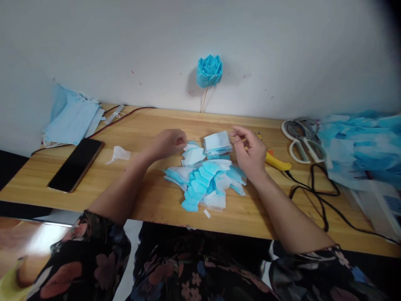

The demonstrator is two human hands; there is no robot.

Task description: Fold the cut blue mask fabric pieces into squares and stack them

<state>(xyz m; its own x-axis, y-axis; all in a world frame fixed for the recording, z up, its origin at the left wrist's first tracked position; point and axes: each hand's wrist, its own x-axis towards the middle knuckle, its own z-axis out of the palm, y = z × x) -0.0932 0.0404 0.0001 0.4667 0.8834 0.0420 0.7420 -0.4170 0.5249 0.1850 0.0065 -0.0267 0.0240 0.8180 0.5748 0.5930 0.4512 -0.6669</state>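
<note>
The left hand point(172, 142) is loosely closed and the right hand point(249, 151) half-curled, on either side of blue-and-white fabric pieces point(205, 179) on the worktop point(156, 198).

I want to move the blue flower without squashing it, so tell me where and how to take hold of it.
Best pinch the thin stick just below the blue flower, coming from the front. The wall backs it, so the front looks easiest to reach. The layered petals would probably crush, while the stick is bare and tilts slightly.
</note>
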